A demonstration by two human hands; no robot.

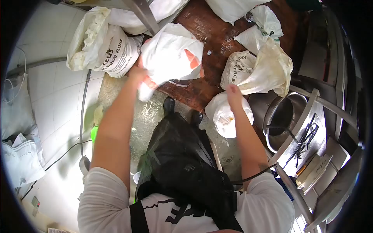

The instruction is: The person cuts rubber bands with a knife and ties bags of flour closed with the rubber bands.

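My left hand, smeared by motion, is at the lower left edge of a white bag with orange-red patches. Whether its fingers grip the bag cannot be made out. My right hand is over the upper edge of a white plastic bag, just below a white flour sack with black print and a slack, yellowish top. Its fingers are mostly hidden, so I cannot tell if it holds anything.
An open flour sack stands by the tiled wall at left. More white bags lie on the wet brown floor board. At right are a round metal pot and a metal rack with black cords. A hose runs along the left wall.
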